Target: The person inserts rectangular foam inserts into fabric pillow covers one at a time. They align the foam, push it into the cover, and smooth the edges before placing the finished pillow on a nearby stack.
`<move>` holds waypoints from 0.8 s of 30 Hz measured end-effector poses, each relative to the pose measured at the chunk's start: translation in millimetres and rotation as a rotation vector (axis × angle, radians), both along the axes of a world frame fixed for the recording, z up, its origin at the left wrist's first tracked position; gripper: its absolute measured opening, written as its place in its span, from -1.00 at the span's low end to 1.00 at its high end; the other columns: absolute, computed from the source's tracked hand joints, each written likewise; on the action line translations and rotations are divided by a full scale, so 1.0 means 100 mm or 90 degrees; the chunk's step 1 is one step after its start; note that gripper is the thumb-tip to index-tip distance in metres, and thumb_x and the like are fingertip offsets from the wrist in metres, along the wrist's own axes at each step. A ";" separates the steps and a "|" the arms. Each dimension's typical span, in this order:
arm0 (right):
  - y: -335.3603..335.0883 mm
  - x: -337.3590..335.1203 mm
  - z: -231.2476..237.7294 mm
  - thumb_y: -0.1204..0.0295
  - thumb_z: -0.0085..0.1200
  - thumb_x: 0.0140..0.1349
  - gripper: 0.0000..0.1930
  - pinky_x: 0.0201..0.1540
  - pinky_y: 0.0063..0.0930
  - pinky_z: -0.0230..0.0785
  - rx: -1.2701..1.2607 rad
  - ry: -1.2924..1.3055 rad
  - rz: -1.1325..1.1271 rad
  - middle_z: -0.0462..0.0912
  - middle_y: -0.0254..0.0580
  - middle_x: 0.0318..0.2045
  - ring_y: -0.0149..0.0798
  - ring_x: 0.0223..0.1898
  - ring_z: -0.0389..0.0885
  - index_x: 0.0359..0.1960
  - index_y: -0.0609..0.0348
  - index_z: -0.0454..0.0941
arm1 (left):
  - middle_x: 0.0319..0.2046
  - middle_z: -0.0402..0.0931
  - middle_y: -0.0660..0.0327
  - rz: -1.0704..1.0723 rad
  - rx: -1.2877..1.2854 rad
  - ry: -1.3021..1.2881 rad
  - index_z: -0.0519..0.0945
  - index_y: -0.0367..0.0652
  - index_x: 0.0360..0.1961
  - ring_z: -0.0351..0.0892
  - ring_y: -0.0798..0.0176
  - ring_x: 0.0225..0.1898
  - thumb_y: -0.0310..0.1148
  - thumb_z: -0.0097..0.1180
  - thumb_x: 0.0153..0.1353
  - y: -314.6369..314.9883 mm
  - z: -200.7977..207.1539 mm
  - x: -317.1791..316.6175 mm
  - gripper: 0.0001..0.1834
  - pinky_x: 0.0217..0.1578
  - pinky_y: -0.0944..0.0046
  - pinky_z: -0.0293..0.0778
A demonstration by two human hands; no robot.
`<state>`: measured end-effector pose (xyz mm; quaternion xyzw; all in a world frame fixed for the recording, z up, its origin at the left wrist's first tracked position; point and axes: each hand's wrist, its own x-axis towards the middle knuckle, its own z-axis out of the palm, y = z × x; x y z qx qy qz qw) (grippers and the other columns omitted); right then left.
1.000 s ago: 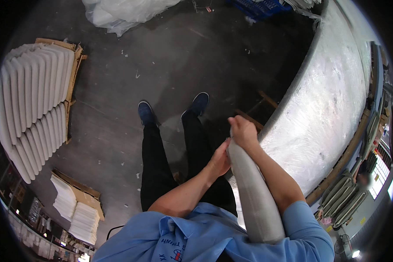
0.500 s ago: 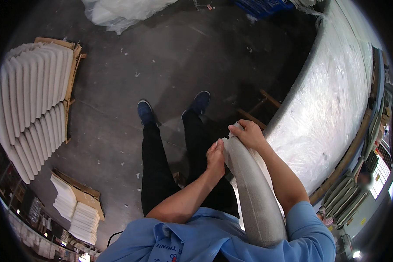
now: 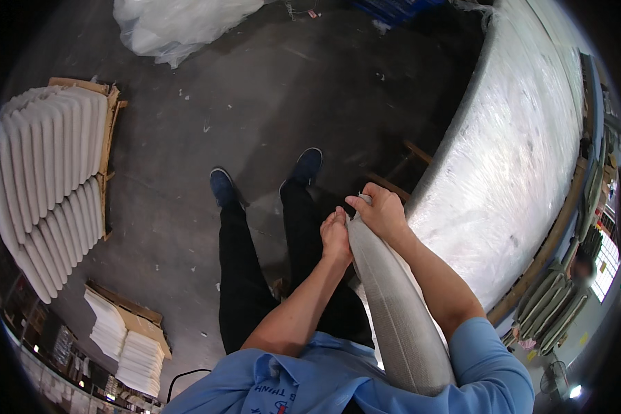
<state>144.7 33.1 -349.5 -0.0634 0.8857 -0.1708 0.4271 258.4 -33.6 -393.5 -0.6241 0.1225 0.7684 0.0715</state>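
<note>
- Head view, looking straight down: a long grey cushion (image 3: 393, 303) runs from the person's chest out to the hands, tucked between the two forearms and held above the legs.
- The right hand (image 3: 381, 212) is closed over the far end of the cushion, fingers curled across its top edge.
- The left hand (image 3: 336, 237) presses against the cushion's left side near that same end, fingers bent around it; how firmly it grips cannot be told.
- Just to the right of the cushion stands a large table (image 3: 524, 152) covered with clear plastic sheeting.
- Two dark blue shoes (image 3: 223, 186) stand on the grey concrete floor (image 3: 255, 103).
- Well apart on the left, rows of pale cushions (image 3: 45, 172) lie stacked on a wooden pallet.
- A bundle of white plastic film (image 3: 179, 24) lies at the top.
</note>
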 end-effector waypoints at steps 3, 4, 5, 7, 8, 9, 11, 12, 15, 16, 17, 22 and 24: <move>0.10 0.02 0.06 0.14 0.27 0.32 -0.67 -0.20 0.03 0.54 0.014 0.056 0.023 0.72 0.14 -0.44 0.24 -0.28 0.73 -0.26 0.18 0.58 | -0.50 0.44 0.31 -0.046 -0.018 -0.010 0.54 -0.15 -0.42 0.44 0.36 -0.45 -0.21 0.02 0.58 0.00 -0.08 -0.07 -0.62 -0.39 0.20 0.44; 0.15 0.03 0.05 0.16 0.29 0.31 -0.69 -0.21 0.04 0.54 0.016 0.079 0.026 0.72 0.12 -0.45 0.23 -0.30 0.74 -0.26 0.17 0.57 | -0.50 0.45 0.32 -0.093 -0.032 0.008 0.54 -0.13 -0.42 0.44 0.36 -0.46 -0.21 0.03 0.57 0.00 -0.13 -0.13 -0.63 -0.41 0.21 0.43; 0.19 0.05 0.03 0.17 0.29 0.31 -0.69 -0.21 0.04 0.55 0.011 0.099 0.027 0.72 0.11 -0.45 0.22 -0.30 0.74 -0.25 0.16 0.55 | -0.49 0.46 0.32 -0.140 -0.048 0.024 0.54 -0.12 -0.42 0.44 0.35 -0.48 -0.21 0.04 0.57 -0.01 -0.17 -0.17 -0.64 -0.43 0.21 0.43; 0.27 0.08 -0.03 0.17 0.28 0.31 -0.70 -0.21 0.05 0.55 0.000 0.138 0.030 0.73 0.10 -0.44 0.21 -0.31 0.74 -0.24 0.15 0.53 | -0.42 0.53 0.21 -0.207 -0.058 0.037 0.62 -0.31 -0.37 0.49 0.26 -0.39 -0.22 0.09 0.53 -0.01 -0.23 -0.22 -0.62 -0.31 0.15 0.47; 0.31 0.10 -0.08 0.18 0.27 0.31 -0.70 -0.21 0.06 0.55 0.008 0.141 0.037 0.73 0.09 -0.45 0.21 -0.31 0.74 -0.23 0.14 0.53 | -0.40 0.54 0.19 -0.246 -0.051 0.007 0.63 -0.32 -0.36 0.51 0.26 -0.35 -0.21 0.09 0.53 -0.02 -0.20 -0.29 -0.62 -0.28 0.14 0.48; 0.33 0.10 -0.11 0.18 0.27 0.32 -0.71 -0.21 0.06 0.55 0.015 0.144 0.044 0.72 0.08 -0.46 0.22 -0.32 0.74 -0.23 0.13 0.52 | -0.37 0.56 0.17 -0.285 -0.044 -0.022 0.64 -0.33 -0.34 0.52 0.25 -0.32 -0.20 0.09 0.52 -0.02 -0.17 -0.36 -0.61 -0.25 0.14 0.48; 0.28 0.06 -0.10 0.17 0.29 0.30 -0.69 -0.23 0.05 0.53 0.016 0.134 0.058 0.71 0.07 -0.46 0.22 -0.33 0.73 -0.23 0.13 0.51 | -0.20 0.60 0.11 -0.383 -0.079 -0.042 0.66 -0.35 -0.27 0.56 0.23 -0.13 -0.16 0.08 0.53 -0.02 -0.29 -0.32 -0.60 -0.08 0.13 0.49; 0.25 0.04 -0.09 0.16 0.32 0.28 -0.67 -0.24 0.04 0.51 0.019 0.119 0.059 0.70 0.06 -0.46 0.22 -0.33 0.72 -0.23 0.13 0.51 | -0.21 0.60 0.14 -0.362 -0.064 -0.019 0.63 -0.28 -0.22 0.57 0.22 -0.17 -0.15 0.09 0.52 -0.02 -0.38 -0.26 -0.64 -0.13 0.10 0.51; 0.25 -0.01 -0.10 0.12 0.34 0.27 -0.62 -0.25 -0.05 0.50 0.004 0.092 0.012 0.68 0.03 -0.45 0.13 -0.34 0.72 -0.18 0.15 0.54 | -0.21 0.58 0.25 -0.260 0.049 0.040 0.58 -0.11 -0.11 0.59 0.22 -0.18 -0.10 0.04 0.55 -0.05 -0.32 -0.11 -0.71 -0.16 0.06 0.56; 0.27 -0.01 -0.12 0.10 0.34 0.27 -0.61 -0.25 -0.08 0.50 -0.003 0.086 -0.015 0.67 0.02 -0.44 0.09 -0.35 0.72 -0.15 0.16 0.55 | -0.21 0.58 0.25 -0.223 0.068 0.037 0.58 -0.10 -0.11 0.59 0.23 -0.15 -0.09 0.02 0.56 -0.08 -0.20 -0.13 -0.70 -0.12 0.07 0.54; 0.22 -0.04 -0.09 0.09 0.31 0.30 -0.60 -0.21 -0.14 0.50 -0.008 0.063 -0.032 0.67 -0.02 -0.40 0.01 -0.32 0.71 -0.09 0.16 0.57 | -0.21 0.57 0.26 -0.180 0.080 0.030 0.58 -0.09 -0.11 0.58 0.23 -0.12 -0.08 0.00 0.57 -0.10 -0.13 -0.09 -0.69 -0.09 0.08 0.53; -0.05 -0.30 -0.06 0.02 0.12 0.49 -0.53 0.00 -0.42 0.46 -0.282 0.082 -0.192 0.65 -0.22 -0.17 -0.30 -0.13 0.60 0.15 0.16 0.59 | 0.12 0.49 0.22 -0.131 -0.042 0.021 0.45 0.03 0.28 0.51 0.20 0.14 0.07 -0.17 0.61 -0.08 0.03 0.12 -0.54 0.19 0.11 0.45; -0.08 -0.34 -0.08 -0.05 -0.04 0.55 -0.45 0.12 -0.37 0.42 -0.444 -0.116 -0.304 0.64 -0.22 -0.01 -0.32 0.03 0.59 0.29 0.12 0.53 | 0.19 0.44 0.21 -0.046 -0.021 0.065 0.34 0.05 0.39 0.48 0.18 0.20 0.14 -0.21 0.60 0.00 0.16 -0.01 -0.45 0.27 0.11 0.41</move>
